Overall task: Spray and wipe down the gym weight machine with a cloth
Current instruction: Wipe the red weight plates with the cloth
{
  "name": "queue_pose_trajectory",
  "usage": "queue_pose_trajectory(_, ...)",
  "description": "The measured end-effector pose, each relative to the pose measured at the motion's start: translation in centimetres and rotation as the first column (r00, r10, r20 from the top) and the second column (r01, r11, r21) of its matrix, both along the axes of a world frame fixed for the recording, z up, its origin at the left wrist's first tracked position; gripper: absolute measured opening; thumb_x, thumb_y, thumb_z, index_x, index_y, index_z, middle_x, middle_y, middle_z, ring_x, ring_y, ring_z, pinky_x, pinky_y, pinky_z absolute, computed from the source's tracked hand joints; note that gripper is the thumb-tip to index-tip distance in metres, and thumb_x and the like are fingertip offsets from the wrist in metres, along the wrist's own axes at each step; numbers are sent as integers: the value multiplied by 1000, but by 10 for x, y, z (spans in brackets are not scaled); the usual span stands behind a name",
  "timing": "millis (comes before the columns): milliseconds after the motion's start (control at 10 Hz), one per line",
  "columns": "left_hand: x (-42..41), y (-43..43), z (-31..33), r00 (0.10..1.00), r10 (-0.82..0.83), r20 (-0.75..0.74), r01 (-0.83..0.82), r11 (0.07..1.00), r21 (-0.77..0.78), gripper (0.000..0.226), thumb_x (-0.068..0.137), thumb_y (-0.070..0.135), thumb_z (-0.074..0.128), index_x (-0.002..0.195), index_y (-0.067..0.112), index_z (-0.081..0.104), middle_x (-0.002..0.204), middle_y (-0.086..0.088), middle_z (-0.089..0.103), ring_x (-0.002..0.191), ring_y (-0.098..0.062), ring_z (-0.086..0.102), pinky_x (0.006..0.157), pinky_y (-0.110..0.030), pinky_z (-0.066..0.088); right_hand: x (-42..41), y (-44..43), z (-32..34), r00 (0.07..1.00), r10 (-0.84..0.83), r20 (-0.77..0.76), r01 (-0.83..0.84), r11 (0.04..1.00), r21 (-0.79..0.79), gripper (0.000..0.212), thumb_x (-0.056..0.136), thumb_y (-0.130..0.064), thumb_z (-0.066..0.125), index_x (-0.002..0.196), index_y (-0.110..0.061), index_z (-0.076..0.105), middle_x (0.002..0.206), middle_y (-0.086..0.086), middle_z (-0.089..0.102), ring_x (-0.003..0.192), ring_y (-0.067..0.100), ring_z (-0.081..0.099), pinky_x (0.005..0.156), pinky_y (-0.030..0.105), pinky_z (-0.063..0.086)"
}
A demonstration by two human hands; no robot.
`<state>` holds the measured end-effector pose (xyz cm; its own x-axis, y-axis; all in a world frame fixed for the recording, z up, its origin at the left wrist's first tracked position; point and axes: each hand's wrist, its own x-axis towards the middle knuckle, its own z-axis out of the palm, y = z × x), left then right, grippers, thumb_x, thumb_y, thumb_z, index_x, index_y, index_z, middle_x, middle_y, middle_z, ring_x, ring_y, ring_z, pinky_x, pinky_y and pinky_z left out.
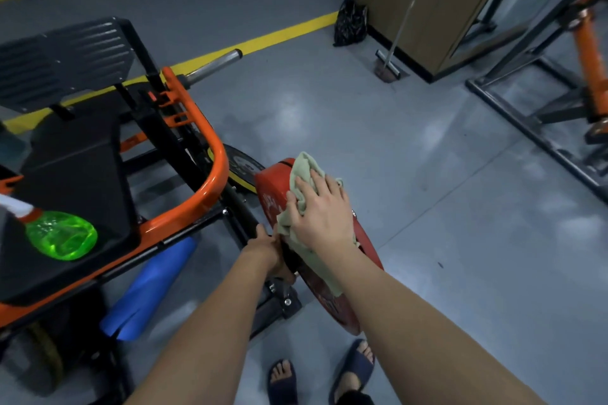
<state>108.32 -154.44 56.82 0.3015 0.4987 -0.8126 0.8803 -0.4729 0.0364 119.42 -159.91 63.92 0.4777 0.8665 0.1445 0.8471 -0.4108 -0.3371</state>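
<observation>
The right hand [320, 210] lies flat with its fingers spread and nearly straight, pressing a pale green cloth [304, 171] against the outer face of a red weight plate [271, 184] that stands on edge at the near end of the gym weight machine [210, 187]. The cloth is bunched over the plate's top rim and trails down under the palm. Just beside it, the left hand [263, 246] reaches to the plate's inner rim with the thumb on top; its fingers go out of sight behind the plate, so whether it grips cannot be told. Behind the red plate sits a black and yellow plate [243, 168], touching or nearly touching it. The machine's orange tube frame curves round a black seat pad [75, 174], and on the pad's near left corner lies a green spray bottle [62, 235], on its side, its white and orange head pointing to the left edge. A ribbed black footplate [65, 59] stands at the far end, with a chrome bar [214, 64] sticking out beside it. A blue rolled mat [154, 279] lies under the frame's near side. On the grey floor [427, 207], two feet in dark sandals [283, 381] stand near the bottom edge. Well apart, by a tan cabinet [411, 10], are a black bag [350, 21] and a long-handled floor tool [388, 66].
</observation>
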Motion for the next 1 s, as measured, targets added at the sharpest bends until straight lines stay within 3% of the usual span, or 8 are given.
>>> queue_pose_trajectory(100, 0, 1, -7, 999, 34, 15, -34, 999, -4, 137, 51, 71, 76, 160, 40, 0, 161, -10, 6, 138, -39, 34, 99, -46, 53, 5, -11, -2, 994, 6, -108, 5, 995, 101, 40, 99, -43, 48, 126, -28, 73, 145, 1, 59, 138, 28, 50, 117, 47, 37)
queue_pose_trajectory(300, -3, -3, -2, 989, 120, 88, -120, 993, 1, 138, 73, 50, 86, 159, 32, -20, 158, -14, 3, 131, -38, 48, 100, -40, 52, 14, -131, -33, 994, 108, 30, -112, 955, 276, 38, 101, -29, 58, 137, -19, 65, 153, 4, 50, 148, 25, 40, 111, 48, 46)
queue_pose_trajectory(500, -1, -4, 3, 986, 149, 78, -150, 989, 5, 135, 71, 49, 88, 161, 30, -11, 159, -17, 6, 137, -41, 43, 105, -46, 47, 23, -56, -13, 993, 116, -38, -112, 989, 99, 38, 102, -28, 54, 137, -19, 65, 155, 7, 48, 144, 33, 44, 119, 48, 37)
queue_pose_trajectory(600, 1, 1, 4, 973, 223, 66, -220, 974, -51, 136, 64, 46, 93, 163, 23, 3, 167, -15, -3, 151, -44, 20, 120, -58, 29, 21, -4, 5, 983, 140, -120, -149, 986, -74, 40, 106, -29, 45, 139, -19, 62, 159, 8, 42, 148, 33, 36, 124, 48, 25)
queue_pose_trajectory(700, 2, 13, -43, 979, 194, 67, -193, 981, -23, 157, 32, 69, 82, 162, 27, 6, 167, -15, 4, 148, -47, 22, 117, -59, 30, 7, -16, 6, 984, 153, -96, -156, 988, -20, 36, 104, -30, 49, 131, -18, 68, 153, 8, 51, 146, 31, 40, 122, 50, 28)
queue_pose_trajectory(800, -3, 7, -36, 998, 50, 50, -51, 999, 18, 132, 40, 69, 68, 157, 43, 15, 159, -5, 7, 130, -39, 36, 89, -41, 47, -8, -80, -4, 977, 206, -54, -189, 957, 219, 24, 99, -25, 59, 115, -18, 76, 142, 2, 61, 141, 23, 48, 117, 41, 39)
queue_pose_trajectory(900, -4, -4, -1, 990, 86, 113, -86, 996, -6, 127, 67, 47, 83, 160, 33, -3, 144, -11, 15, 118, -34, 52, 84, -36, 52, 0, -154, -30, 965, 261, 26, -258, 926, 275, 22, 97, -21, 66, 115, -16, 76, 146, 2, 58, 144, 19, 45, 110, 43, 48)
queue_pose_trajectory(1000, -6, -5, 4, 983, 121, 137, -120, 993, -21, 134, 69, 44, 85, 159, 32, -14, 142, -14, 18, 117, -35, 56, 94, -38, 54, 15, -178, -46, 972, 228, 48, -232, 934, 273, 38, 95, -20, 69, 133, -19, 68, 152, 2, 51, 145, 20, 43, 103, 45, 52)
